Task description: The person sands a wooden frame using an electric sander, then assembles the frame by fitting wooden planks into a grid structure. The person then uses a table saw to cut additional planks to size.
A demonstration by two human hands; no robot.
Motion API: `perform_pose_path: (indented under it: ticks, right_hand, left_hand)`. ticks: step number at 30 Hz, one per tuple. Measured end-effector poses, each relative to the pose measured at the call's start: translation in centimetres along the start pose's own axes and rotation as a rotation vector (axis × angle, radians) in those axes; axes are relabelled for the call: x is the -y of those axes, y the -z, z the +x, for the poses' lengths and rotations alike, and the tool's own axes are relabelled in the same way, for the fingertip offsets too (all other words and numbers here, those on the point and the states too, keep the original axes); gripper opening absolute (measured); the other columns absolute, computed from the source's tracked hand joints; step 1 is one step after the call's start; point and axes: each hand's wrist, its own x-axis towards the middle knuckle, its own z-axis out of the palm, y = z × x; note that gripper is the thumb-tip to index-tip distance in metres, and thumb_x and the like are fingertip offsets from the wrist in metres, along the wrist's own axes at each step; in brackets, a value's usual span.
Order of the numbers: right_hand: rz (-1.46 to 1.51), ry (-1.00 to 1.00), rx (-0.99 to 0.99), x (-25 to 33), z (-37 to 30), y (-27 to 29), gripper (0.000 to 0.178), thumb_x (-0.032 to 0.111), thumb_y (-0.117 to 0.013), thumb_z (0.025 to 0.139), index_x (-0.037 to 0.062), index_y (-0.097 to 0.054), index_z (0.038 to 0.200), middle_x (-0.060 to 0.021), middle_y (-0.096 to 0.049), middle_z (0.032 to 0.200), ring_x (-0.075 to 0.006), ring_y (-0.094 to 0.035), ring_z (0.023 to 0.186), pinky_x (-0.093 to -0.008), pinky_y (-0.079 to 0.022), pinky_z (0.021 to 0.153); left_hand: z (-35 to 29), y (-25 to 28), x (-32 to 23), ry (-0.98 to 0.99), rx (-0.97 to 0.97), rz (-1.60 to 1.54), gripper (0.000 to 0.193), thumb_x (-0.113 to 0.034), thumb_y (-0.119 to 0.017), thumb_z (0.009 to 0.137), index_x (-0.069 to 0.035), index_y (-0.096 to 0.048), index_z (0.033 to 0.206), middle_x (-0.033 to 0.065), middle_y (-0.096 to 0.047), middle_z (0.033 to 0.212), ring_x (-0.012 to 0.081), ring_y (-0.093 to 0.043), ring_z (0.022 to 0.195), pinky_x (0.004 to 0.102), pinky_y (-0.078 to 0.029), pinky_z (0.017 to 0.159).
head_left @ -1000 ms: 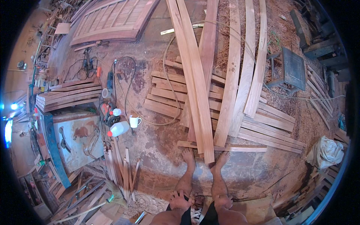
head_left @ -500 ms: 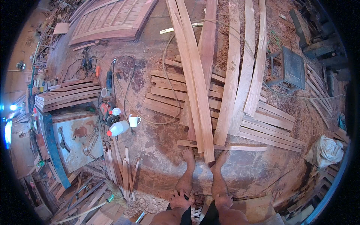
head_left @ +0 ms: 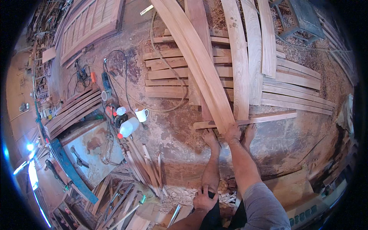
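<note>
My right hand (head_left: 232, 133) is closed around the near end of a long wooden plank (head_left: 209, 78). This plank lies aslant, side by side with another long one, and both run toward the far left. Beneath that near end is a short wooden strip (head_left: 268, 117), lying crosswise just ahead of my bare feet. My left hand (head_left: 205, 198) rests on my left knee, fingers spread, with nothing in it. Right of the slanted pair, several pale planks (head_left: 241, 69) stretch away from me. They all lie over a layer of crosswise boards (head_left: 167, 92).
On the left floor stand a white mug (head_left: 141, 115), a plastic jug (head_left: 129, 127) and power tools with cords (head_left: 106, 81). A hose (head_left: 168, 110) loops across the boards. A slatted wooden panel (head_left: 90, 30) lies far left; a dark stool (head_left: 301, 23) stands far right.
My right arm has reached forward from my right knee, and its hand has taken hold of the plank's near end. My left hand stays on the knee. The whole view has shifted and turned.
</note>
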Motion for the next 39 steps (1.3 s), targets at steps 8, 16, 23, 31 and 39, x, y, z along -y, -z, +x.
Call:
perform_pose_path:
  ticks: [8, 16, 23, 31, 39]
  right_hand:
    - [0.902, 0.129, 0.436, -8.0, -0.6, 3.6, 0.047, 0.022, -0.076, 0.086, -0.0016, -0.065, 0.126, -0.0179, -0.074, 0.108, -0.0295, -0.072, 0.106, -0.0417, -0.058, 0.093]
    - [1.343, -0.072, 0.745, -9.1, -1.2, 5.4, 0.039, 0.015, -0.073, 0.095, -0.0055, -0.065, 0.126, -0.0154, -0.074, 0.11, -0.0288, -0.074, 0.099, -0.0411, -0.06, 0.088]
    - [1.126, -0.034, 0.49, -6.8, -0.4, 1.0, 0.041, 0.025, -0.079, 0.09, -0.0055, -0.073, 0.117, -0.0144, -0.076, 0.104, -0.0224, -0.072, 0.093, -0.036, -0.056, 0.083]
    - [0.926, -0.078, 0.215, -6.0, 1.2, -1.7, 0.039, 0.031, -0.077, 0.09, -0.0029, -0.073, 0.11, -0.0105, -0.076, 0.094, -0.0273, -0.071, 0.088, -0.0386, -0.055, 0.083]
    - [0.239, 0.404, -0.436, 1.6, 0.8, 1.4, 0.049, 0.035, -0.081, 0.081, 0.0018, -0.066, 0.114, -0.0222, -0.059, 0.132, -0.0395, -0.058, 0.124, -0.0483, -0.048, 0.104]
  left_hand:
    - [0.0, 1.1, -0.6, 0.065, 0.132, -0.031, 0.095, -0.071, -0.061, 0.084, -0.019, -0.036, 0.159, 0.0241, -0.046, 0.152, 0.0439, -0.048, 0.139, 0.0533, -0.046, 0.111]
    - [0.4, 2.9, -0.9, 0.07, 0.223, 0.01, 0.097, -0.076, -0.056, 0.085, -0.02, -0.032, 0.161, 0.0246, -0.042, 0.155, 0.047, -0.056, 0.131, 0.0533, -0.049, 0.106]
    - [0.0, 2.9, -1.3, 0.052, 0.153, -0.056, 0.093, -0.072, -0.06, 0.085, -0.017, -0.037, 0.156, 0.0364, -0.053, 0.136, 0.0524, -0.057, 0.125, 0.0579, -0.051, 0.101]
    - [0.0, 3.2, -1.2, 0.044, 0.207, -0.059, 0.091, -0.071, -0.059, 0.086, -0.015, -0.039, 0.155, 0.031, -0.045, 0.144, 0.0511, -0.057, 0.125, 0.0575, -0.051, 0.101]
    - [-0.1, 2.8, -1.2, 0.08, 0.248, -0.002, 0.092, -0.072, -0.057, 0.087, -0.019, -0.033, 0.159, 0.0257, -0.046, 0.15, 0.0442, -0.053, 0.135, 0.0515, -0.048, 0.108]
